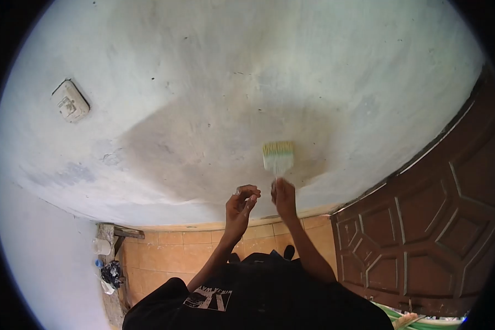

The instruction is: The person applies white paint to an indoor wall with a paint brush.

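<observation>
Far left on the plastered wall (214, 71) sits a white wall switch (70, 101). Lower down, the left hand (241, 202) curls, fingertips by the thumb; whether it pinches anything cannot be told. Just beside it, the right hand (284, 195) is closed around a paintbrush (278, 157) handle, with the bristles up against the wall. Rightward stands a carved wooden door (423, 231).

Pale plaster wall (231, 71), grey patch; switch (70, 102), perhaps socket; orange tile floor (165, 253); brown panelled door (423, 231).
</observation>
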A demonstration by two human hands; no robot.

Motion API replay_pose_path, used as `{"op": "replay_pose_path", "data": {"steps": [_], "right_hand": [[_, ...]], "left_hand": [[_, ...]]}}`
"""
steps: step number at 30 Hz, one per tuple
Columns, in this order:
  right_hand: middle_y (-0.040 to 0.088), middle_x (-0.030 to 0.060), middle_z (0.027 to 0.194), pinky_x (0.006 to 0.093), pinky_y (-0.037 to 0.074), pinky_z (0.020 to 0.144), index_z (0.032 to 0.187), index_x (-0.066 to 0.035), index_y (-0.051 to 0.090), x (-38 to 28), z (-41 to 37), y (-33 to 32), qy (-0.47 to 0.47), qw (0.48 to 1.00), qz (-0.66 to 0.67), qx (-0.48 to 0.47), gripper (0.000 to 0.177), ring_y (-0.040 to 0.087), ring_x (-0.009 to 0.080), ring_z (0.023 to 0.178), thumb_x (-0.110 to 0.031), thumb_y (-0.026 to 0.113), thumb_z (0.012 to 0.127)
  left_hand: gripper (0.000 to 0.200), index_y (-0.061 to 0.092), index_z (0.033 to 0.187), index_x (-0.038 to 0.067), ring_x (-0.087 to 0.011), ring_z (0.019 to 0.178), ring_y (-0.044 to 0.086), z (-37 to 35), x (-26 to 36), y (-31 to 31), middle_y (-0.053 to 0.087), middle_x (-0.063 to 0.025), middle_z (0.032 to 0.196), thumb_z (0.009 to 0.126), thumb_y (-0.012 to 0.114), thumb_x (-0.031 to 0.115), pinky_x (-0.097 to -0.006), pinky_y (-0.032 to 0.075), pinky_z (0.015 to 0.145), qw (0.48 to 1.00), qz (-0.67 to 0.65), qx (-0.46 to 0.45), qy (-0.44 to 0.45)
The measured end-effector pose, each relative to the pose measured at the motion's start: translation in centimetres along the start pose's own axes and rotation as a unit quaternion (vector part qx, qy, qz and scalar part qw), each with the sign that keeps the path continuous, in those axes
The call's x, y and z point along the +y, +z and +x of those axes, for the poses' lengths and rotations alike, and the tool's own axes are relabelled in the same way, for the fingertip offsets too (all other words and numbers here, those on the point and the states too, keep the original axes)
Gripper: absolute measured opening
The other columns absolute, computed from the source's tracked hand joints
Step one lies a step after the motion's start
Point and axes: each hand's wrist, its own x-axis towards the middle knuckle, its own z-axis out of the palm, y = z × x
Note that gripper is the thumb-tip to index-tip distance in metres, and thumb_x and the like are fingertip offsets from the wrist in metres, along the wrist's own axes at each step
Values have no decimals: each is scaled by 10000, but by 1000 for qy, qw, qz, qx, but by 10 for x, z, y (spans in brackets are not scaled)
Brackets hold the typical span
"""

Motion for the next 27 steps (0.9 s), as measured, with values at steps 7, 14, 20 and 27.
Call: {"op": "replay_pose_path", "data": {"steps": [7, 14, 20, 27], "right_hand": [[344, -51, 593, 222, 253, 463, 739, -96, 406, -91, 15, 19, -74, 997, 29, -25, 446, 319, 38, 515, -446, 398, 1017], [360, -55, 560, 225, 246, 433, 683, -109, 411, -6, 21, -4, -111, 987, -114, -5, 477, 308, 38, 466, -453, 401, 1014], [341, -56, 575, 219, 226, 437, 709, -110, 397, -44, -22, 10, -6, 999, 50, -9, 463, 300, 33, 483, -464, 417, 1006], [334, -63, 584, 215, 225, 437, 728, -116, 404, -73, 32, 11, -68, 997, 14, -38, 458, 287, 30, 486, -486, 421, 998]], "left_hand": [[164, 559, 1086, 15, -160, 1021, 568, -1, 0, -14, 597, -55, 1051, 952, 578, 108, -300, 447, 894, 999, -2, 2, -42], [246, 566, 1084, 40, -149, 956, 568, -1, 1, -3, 603, -47, 983, 937, 612, 232, -298, 456, 843, 1000, 20, 5, -5], [263, 559, 1100, 42, -152, 978, 572, -7, -9, -5, 614, -57, 1007, 941, 608, 246, -305, 458, 846, 1000, 12, -4, -27], [284, 557, 1114, 35, -166, 972, 582, 3, -8, 0, 622, -69, 999, 941, 611, 254, -315, 462, 858, 998, 50, -44, -5]]}}
